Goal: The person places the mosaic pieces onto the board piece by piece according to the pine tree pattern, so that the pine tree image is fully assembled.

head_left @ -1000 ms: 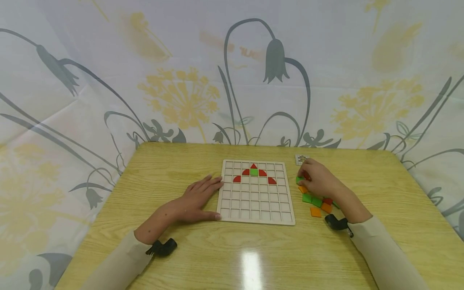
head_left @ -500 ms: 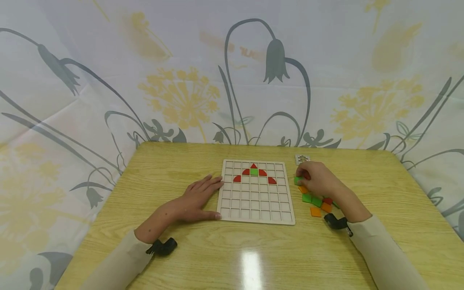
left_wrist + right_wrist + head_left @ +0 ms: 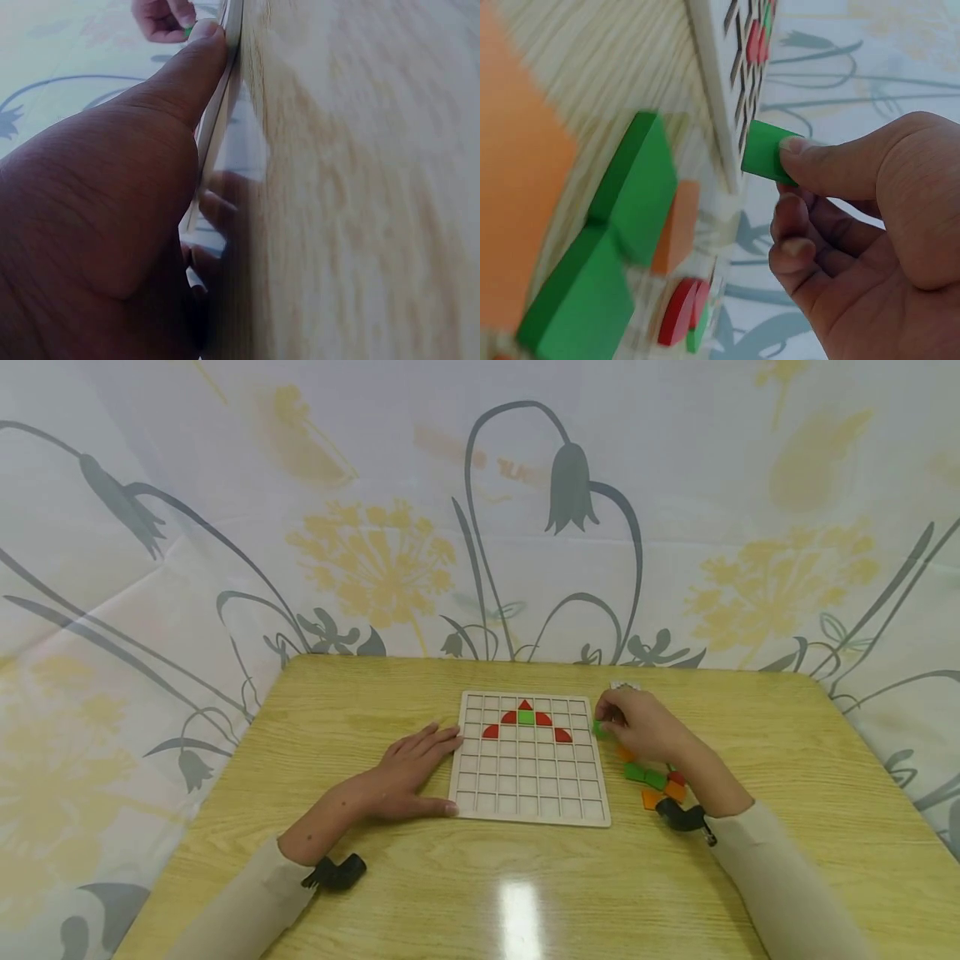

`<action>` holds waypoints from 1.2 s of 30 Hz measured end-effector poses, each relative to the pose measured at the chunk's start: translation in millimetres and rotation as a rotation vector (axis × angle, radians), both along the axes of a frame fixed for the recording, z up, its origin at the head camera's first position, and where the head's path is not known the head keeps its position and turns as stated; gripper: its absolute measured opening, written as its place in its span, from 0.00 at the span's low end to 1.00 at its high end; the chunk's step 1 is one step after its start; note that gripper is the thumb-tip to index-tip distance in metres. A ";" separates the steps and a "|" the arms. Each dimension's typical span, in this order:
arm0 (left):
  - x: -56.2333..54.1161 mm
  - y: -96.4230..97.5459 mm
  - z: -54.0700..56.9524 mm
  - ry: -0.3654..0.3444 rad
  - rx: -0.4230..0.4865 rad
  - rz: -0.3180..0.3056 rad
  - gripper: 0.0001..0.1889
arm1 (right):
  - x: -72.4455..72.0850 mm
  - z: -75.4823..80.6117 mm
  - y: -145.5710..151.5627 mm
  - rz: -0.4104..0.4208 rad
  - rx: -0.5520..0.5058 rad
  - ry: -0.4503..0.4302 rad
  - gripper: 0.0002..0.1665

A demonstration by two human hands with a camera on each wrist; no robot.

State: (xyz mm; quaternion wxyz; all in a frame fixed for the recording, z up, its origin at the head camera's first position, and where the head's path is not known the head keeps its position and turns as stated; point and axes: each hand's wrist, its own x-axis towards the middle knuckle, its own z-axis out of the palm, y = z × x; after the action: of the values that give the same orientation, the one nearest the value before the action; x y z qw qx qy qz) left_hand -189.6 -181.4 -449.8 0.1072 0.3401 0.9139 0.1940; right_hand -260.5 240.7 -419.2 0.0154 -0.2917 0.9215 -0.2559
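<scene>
My right hand (image 3: 643,725) pinches a green square tile (image 3: 763,150) between thumb and fingers, just off the right edge of the pale wooden grid board (image 3: 517,785). In the right wrist view the tile is raised off the table beside the board's rim. My left hand (image 3: 408,774) lies at the board's left edge, fingers and thumb spread and touching its rim. On the board, a red triangle (image 3: 525,705) sits above a green square (image 3: 526,718), with several red rounded pieces (image 3: 491,732) sloping down on both sides.
Loose tiles lie right of the board, under and beside my right forearm: green squares (image 3: 634,772), orange squares (image 3: 650,800) and red pieces (image 3: 679,311). A small patterned card (image 3: 624,685) lies behind my right hand, partly hidden. A patterned cloth (image 3: 375,527) hangs behind the table.
My right hand has moved left from the loose tiles to the board's right edge, carrying the green square tile. My left hand and the pieces on the board look unchanged.
</scene>
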 end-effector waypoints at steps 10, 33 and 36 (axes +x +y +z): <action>0.2 -0.1 -1.0 0.015 -0.014 -0.007 0.53 | -1.8 4.6 -22.0 0.025 -0.045 -0.037 0.03; 1.3 0.2 -0.8 0.023 -0.004 -0.002 0.53 | 0.6 11.6 -70.1 0.088 -0.103 -0.050 0.05; 1.3 0.4 -1.1 0.025 -0.002 -0.003 0.53 | -1.4 11.0 -77.3 0.109 -0.112 -0.046 0.05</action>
State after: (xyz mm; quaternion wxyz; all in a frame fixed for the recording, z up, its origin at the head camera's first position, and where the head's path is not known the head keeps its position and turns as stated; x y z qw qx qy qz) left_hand -188.2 -181.0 -450.9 0.0962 0.3440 0.9148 0.1886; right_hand -261.9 163.5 -408.3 0.0342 -0.3359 0.8879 -0.3124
